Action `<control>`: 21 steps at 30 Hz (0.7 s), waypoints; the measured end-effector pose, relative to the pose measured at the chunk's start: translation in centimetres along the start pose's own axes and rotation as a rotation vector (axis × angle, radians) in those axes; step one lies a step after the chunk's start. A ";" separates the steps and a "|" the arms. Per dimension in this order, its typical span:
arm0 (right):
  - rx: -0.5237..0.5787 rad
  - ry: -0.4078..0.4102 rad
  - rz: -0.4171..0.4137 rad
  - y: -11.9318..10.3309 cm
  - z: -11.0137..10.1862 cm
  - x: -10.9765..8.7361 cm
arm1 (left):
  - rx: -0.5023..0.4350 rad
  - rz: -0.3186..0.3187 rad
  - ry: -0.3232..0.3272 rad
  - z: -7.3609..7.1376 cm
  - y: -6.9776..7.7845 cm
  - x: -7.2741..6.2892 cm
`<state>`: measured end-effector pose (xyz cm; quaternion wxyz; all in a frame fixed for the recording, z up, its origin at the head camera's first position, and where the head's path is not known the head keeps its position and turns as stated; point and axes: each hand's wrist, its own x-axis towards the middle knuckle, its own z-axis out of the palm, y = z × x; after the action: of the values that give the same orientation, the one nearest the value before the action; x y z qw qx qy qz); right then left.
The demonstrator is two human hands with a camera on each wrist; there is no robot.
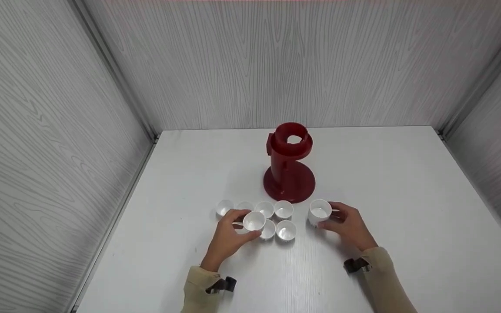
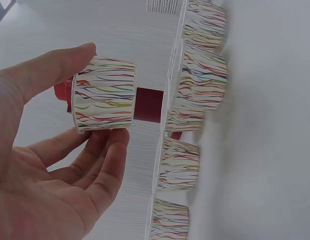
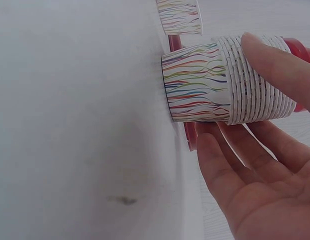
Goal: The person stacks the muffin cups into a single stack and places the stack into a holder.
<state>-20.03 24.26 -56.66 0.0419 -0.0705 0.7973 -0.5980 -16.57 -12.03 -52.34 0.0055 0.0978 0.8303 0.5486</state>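
My left hand (image 1: 228, 238) pinches a single small paper cup (image 2: 106, 95) between thumb and fingers. White, with coloured wavy lines, it is raised over the other cups with its mouth up. My right hand (image 1: 350, 225) grips a stack of nested paper cups (image 3: 197, 84) in the same pattern, many rims showing below the thumb. The stack is upright at the right of the group, its bottom close to the tabletop; contact is unclear. Several single paper cups (image 1: 284, 210) stand mouth up in two rows between the hands, partly hidden by the left hand and its cup.
Behind the cups stands a dark red stand (image 1: 299, 180) with a round base, an upright column and an open ring on top. The white tabletop (image 1: 407, 182) meets grey wood-grain panels (image 1: 233, 65) at the back and both sides.
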 end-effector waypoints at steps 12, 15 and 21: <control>0.022 -0.006 -0.023 0.1 -0.2 0.2 | -0.040 0.058 -0.035 1.4 2.6 2.1; 0.020 -0.004 -0.024 0.1 -0.3 0.4 | -0.033 0.073 -0.044 1.9 3.0 2.7; 0.024 -0.002 -0.020 0.1 -0.3 0.3 | -0.017 0.100 -0.065 2.9 3.8 3.6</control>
<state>-20.38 24.54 -56.65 0.0376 -0.0787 0.7892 -0.6079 -19.19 -7.36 -49.66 0.0060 0.1571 0.8190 0.5519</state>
